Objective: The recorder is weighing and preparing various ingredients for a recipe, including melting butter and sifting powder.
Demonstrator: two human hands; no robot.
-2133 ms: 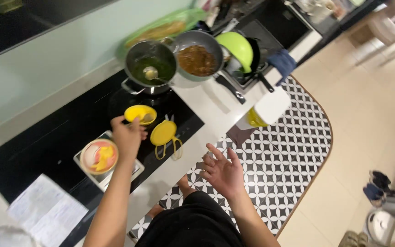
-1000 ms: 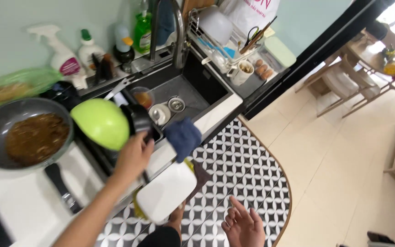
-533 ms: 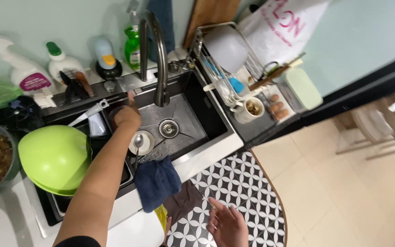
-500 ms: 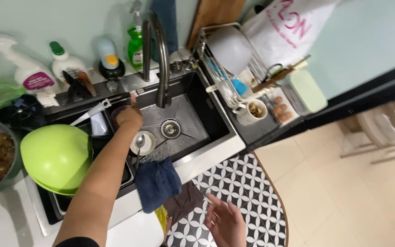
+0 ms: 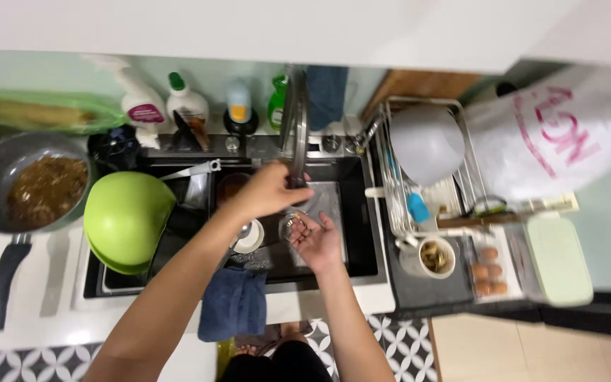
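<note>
My left hand [image 5: 270, 192] reaches over the black sink [image 5: 362, 212] and its fingers are curled on the lower end of the steel faucet spout [image 5: 293, 134]. Just right of it and nearer me, my right hand [image 5: 316, 240] lies palm up with its fingers apart and nothing in it, under the spout. The round drain strainer [image 5: 290, 225] is partly hidden by this hand. A small white dish [image 5: 250, 237] sits in the basin beside my left forearm.
A lime green bowl [image 5: 127, 219] fills the sink's left side, and a pan of brown food [image 5: 37, 192] stands further left. A blue cloth [image 5: 233, 303] hangs over the front edge. Bottles [image 5: 187, 106] line the back. A dish rack [image 5: 426, 163], mug [image 5: 426, 258] and eggs [image 5: 489, 269] stand right.
The view swung from the stove to the sink. My left hand rose from the basin to the faucet spout. My right hand came up from beside my body into the sink.
</note>
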